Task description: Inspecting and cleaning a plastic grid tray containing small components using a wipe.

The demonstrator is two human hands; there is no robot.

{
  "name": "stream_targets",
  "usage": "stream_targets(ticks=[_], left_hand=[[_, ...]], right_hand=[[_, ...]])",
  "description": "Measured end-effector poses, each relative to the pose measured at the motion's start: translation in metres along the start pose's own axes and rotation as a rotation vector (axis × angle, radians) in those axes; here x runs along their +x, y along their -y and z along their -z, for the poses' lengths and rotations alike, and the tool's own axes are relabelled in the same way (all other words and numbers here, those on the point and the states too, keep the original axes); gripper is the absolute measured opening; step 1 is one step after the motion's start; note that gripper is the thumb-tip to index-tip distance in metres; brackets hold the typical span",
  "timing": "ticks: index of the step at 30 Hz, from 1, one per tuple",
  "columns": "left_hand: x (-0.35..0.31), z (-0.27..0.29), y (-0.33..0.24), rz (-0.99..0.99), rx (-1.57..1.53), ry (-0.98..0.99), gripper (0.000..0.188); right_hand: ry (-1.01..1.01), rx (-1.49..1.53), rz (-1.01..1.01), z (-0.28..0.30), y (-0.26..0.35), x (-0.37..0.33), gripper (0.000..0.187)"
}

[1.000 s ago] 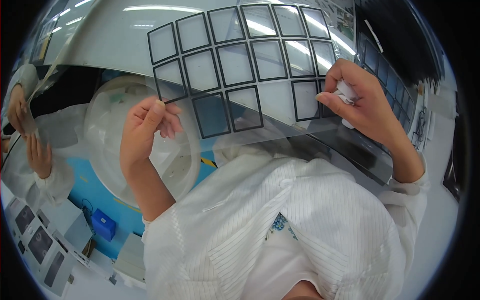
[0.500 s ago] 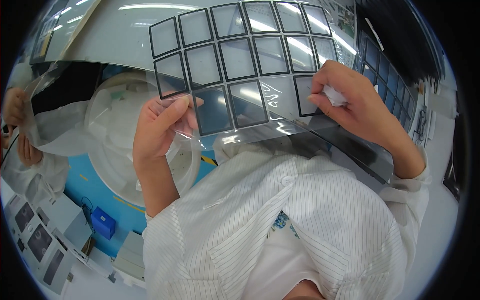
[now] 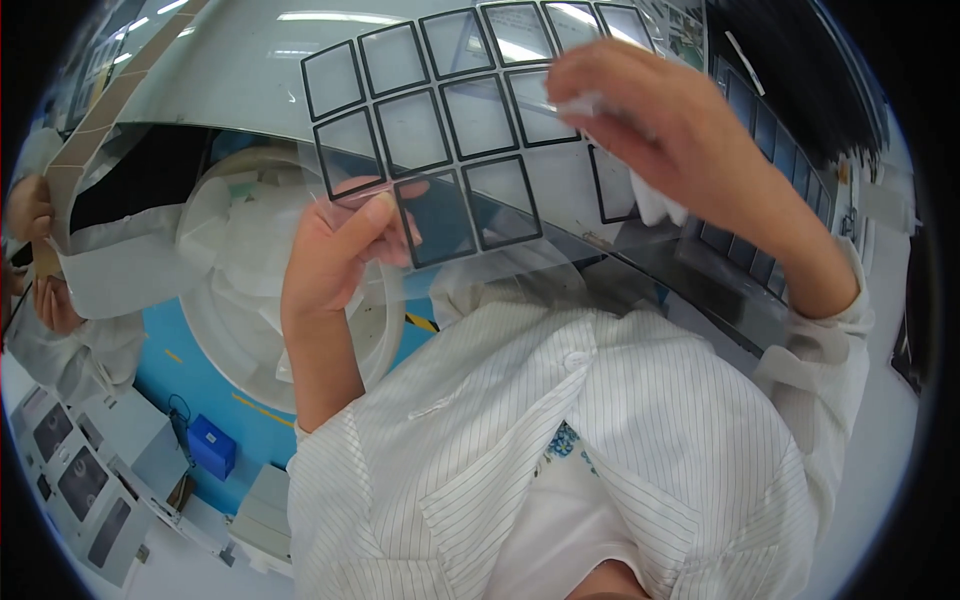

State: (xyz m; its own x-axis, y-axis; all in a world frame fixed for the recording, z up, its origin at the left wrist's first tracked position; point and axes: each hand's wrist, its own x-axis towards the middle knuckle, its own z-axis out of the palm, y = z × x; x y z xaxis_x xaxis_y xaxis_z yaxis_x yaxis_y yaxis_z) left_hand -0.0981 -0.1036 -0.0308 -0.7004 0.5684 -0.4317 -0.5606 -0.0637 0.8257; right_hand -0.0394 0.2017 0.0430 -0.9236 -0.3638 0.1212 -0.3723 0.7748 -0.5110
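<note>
Left hand [image 3: 335, 255] has its fingers pinching the near-left part of the clear sheet with black frames [image 3: 458, 118], thumb on top. I'd keep that pinch light and off the frames so nothing creases or smudges. Sheet hangs out past the near edge of the worktop [image 3: 215, 85]. Right hand [image 3: 670, 140] is a blur over the sheet's right side, hiding some frames; there's a white wad [image 3: 655, 200] under it, can't tell if it's gripped.
</note>
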Motion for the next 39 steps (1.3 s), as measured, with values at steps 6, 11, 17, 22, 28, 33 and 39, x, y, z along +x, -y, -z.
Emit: stream_targets(ticks=[6,11,17,22,28,33,39], left_hand=[[0.003,-0.015,0.011,-0.076,0.125,-0.033,0.022],[0.002,-0.013,0.015,-0.060,0.227,-0.069,0.020],[0.005,0.005,0.010,-0.329,0.352,-0.394,0.018],[0.003,-0.013,-0.006,-0.793,0.443,-0.593,0.016],[0.006,-0.056,-0.021,-0.917,0.706,-0.396,0.031],[-0.012,-0.073,-0.039,-0.845,1.005,0.392,0.033],[-0.026,-0.074,-0.027,-0.583,0.754,0.421,0.020]], right_hand=[[-0.135,-0.230,0.054,0.029,-0.001,0.031,0.040],[-0.116,0.028,-0.140,0.028,-0.024,0.020,0.034],[-0.138,0.009,-0.245,0.027,-0.035,0.020,0.037],[-0.143,-0.195,-0.073,0.018,-0.034,0.012,0.040],[-0.254,0.001,0.307,0.015,-0.023,0.014,0.023],[0.144,0.646,0.025,0.030,0.040,0.001,0.025],[0.546,0.874,0.024,0.027,0.026,-0.019,0.021]])
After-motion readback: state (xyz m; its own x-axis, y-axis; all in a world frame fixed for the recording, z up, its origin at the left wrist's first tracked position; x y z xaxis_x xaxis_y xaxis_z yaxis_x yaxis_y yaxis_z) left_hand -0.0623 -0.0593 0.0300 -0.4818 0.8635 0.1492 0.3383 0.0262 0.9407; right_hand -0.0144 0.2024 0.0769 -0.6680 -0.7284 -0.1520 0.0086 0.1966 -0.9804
